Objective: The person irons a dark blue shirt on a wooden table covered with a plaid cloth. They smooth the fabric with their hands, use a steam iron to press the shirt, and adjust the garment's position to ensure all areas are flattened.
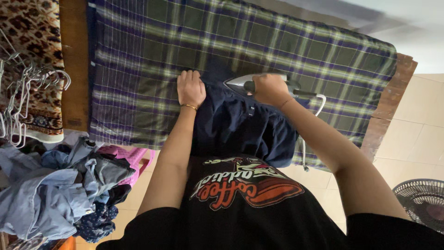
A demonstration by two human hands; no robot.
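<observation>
A dark navy garment (240, 125) lies on a table covered with a green and purple plaid cloth (152, 51), and part of it hangs over the near edge. My left hand (190, 88) presses flat on the garment's left part, a thin bracelet at its wrist. My right hand (270, 89) grips the handle of a silver clothes iron (238, 84), which rests on the garment with its tip pointing left. The iron's white cord (320, 105) loops off to the right and down past the table's edge.
A pile of crumpled grey-blue and pink clothes (60, 190) lies at the lower left. Wire hangers (23, 88) hang at the left before a leopard-print fabric (32, 28). A floor fan (423, 201) stands at the lower right on pale tiles. The wooden table edge (74, 69) shows at left.
</observation>
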